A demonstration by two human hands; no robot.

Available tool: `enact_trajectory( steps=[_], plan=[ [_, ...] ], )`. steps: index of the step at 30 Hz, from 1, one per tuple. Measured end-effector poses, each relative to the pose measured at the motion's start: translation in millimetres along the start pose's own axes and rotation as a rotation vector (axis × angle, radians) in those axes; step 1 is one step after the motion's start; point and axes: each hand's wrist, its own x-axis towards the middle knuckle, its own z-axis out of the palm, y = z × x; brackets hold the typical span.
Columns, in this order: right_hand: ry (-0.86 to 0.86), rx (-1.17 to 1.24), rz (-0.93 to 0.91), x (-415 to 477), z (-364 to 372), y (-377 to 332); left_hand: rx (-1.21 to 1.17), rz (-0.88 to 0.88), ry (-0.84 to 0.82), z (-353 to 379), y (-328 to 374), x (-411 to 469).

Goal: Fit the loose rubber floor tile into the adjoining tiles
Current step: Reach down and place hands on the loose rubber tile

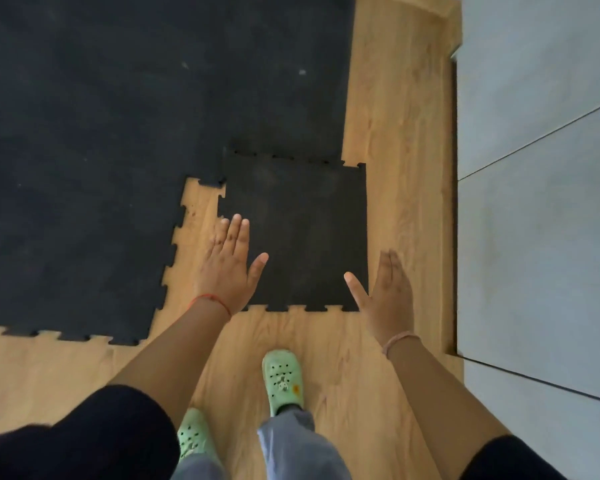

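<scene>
- One loose tile (297, 233) lay flat on the wood floor (400, 168), not locked in: its far edge overlapped the near edge of the laid mat (118, 133), its right edge stuck out past the mat's right edge.
- Tile sat skewed; a wedge of bare floor showed between its left edge and the mat's toothed edge.
- Tile's near edge, with its tabs, rested on bare floor, free on that side.
- Left hand (227, 268) was open, fingers together, thumb splayed, over the tile's near-left corner; contact with the tile could not be told. Red cord on that wrist.
- Right hand (387, 296) was open, seen edge-on, thumb out over the tile's near-right corner, fingers just off the tile's right edge; held nothing. Pale band on that wrist.
- Two green clogs (283, 379) stood on the floor near of the tile, right one ahead.
- Grey panel (541, 202) ran well right of the tile, past a strip of floor.
</scene>
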Motion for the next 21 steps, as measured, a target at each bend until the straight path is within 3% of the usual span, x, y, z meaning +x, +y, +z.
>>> enact_trajectory(
  steps=[6,10,16,21],
  plan=[
    [-0.100,0.050,0.065,62,176,46,-0.060,-0.140,-0.060,175,-73,29],
    [-0.123,0.039,0.146,104,263,78,-0.064,-0.266,0.011,254,-110,61],
    [0.009,0.180,0.343,147,348,95,-0.123,-0.514,0.133,318,-143,104],
    [0.133,0.205,0.415,167,354,119,-0.113,-0.530,0.227,337,-149,100]
  ],
)
